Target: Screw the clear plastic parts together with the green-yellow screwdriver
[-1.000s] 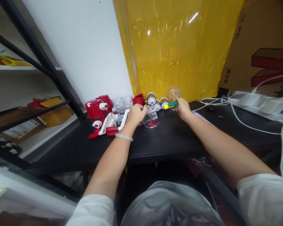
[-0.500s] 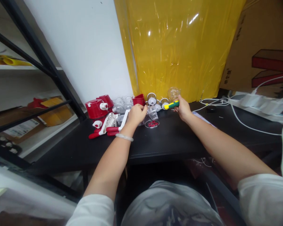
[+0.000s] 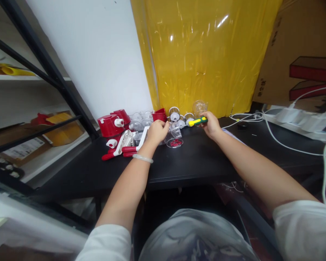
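Note:
My right hand [image 3: 211, 125] is closed round the green and yellow handle of a screwdriver [image 3: 197, 121], whose shaft points left. My left hand [image 3: 158, 132], fingers pinched, is at a clear plastic part [image 3: 175, 129], which the screwdriver's tip reaches. Just below that part, a clear round dish [image 3: 175, 143] with small red pieces rests on the black table [image 3: 192, 163]. White parts with red handles [image 3: 129, 149] lie left of my left hand. Behind the hands stand several metallic cylinders [image 3: 174, 114] and a clear container [image 3: 200, 107].
Red housings [image 3: 108, 125], clear cups [image 3: 137, 121] and a red box [image 3: 159, 115] stand along the back left. White cables [image 3: 282, 146] and a power strip [image 3: 296, 121] are at the right. Black shelf bars [image 3: 70, 103] rise at the left.
The screwdriver's handle has turned slightly in my right hand, showing more yellow. My left hand holds nearly the same place.

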`<state>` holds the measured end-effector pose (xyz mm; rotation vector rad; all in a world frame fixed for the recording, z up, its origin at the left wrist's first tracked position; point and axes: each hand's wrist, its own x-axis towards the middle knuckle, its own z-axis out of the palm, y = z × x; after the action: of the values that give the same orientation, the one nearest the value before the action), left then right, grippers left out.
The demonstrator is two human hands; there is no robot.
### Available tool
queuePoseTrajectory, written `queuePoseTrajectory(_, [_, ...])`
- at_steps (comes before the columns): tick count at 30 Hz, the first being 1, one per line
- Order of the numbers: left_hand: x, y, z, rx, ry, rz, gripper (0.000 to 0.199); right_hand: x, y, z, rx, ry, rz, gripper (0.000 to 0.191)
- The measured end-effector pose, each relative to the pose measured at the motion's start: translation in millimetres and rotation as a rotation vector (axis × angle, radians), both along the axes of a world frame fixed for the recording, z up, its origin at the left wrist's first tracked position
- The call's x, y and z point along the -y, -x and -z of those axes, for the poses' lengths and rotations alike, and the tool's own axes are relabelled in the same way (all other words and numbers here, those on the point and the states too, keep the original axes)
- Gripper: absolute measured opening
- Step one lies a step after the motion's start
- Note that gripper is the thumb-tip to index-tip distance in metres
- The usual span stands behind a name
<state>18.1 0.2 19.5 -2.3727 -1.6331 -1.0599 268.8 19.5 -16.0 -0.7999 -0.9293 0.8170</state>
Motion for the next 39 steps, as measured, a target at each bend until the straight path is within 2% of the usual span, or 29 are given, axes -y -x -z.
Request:
queuePoseTrajectory(6, [-1.3, 0.3, 0.1, -0.003, 0.0, 0.005, 0.05, 4.1, -0.1, 1.0, 0.045, 0.047, -0.012, 0.038])
queuePoseTrajectory(17, [0.1, -0.5, -0.6, -0.013, 0.008, -0.012, 0.05, 5.6, 4.0, -4.9, -0.069, 0.065, 0.02, 0.014])
queuePoseTrajectory(25, [-2.1, 0.2, 0.5, -0.011, 0.003, -0.008, 0.05, 3.3, 2.5, -0.8, -0.084, 0.023, 0.001, 0.021])
queuePoseTrajectory(30, [-1.1, -0.2, 0.0, -0.01, -0.002, -0.004, 0.05, -2.1, -1.9, 3.3, 0.045, 0.048, 0.075, 0.041])
queuePoseTrajectory(32, [-0.6, -0.2, -0.2, -0.004, 0.007, -0.002, 0.05, -2.4, -2.9, 3.4, 0.075, 0.058, 0.078, 0.043])
queuePoseTrajectory(39, [-0.1, -0.3, -0.7, -0.01, 0.005, -0.016, 0.05, 0.9, 0.6, -0.8, 0.02, 0.041, 0.077, 0.02])
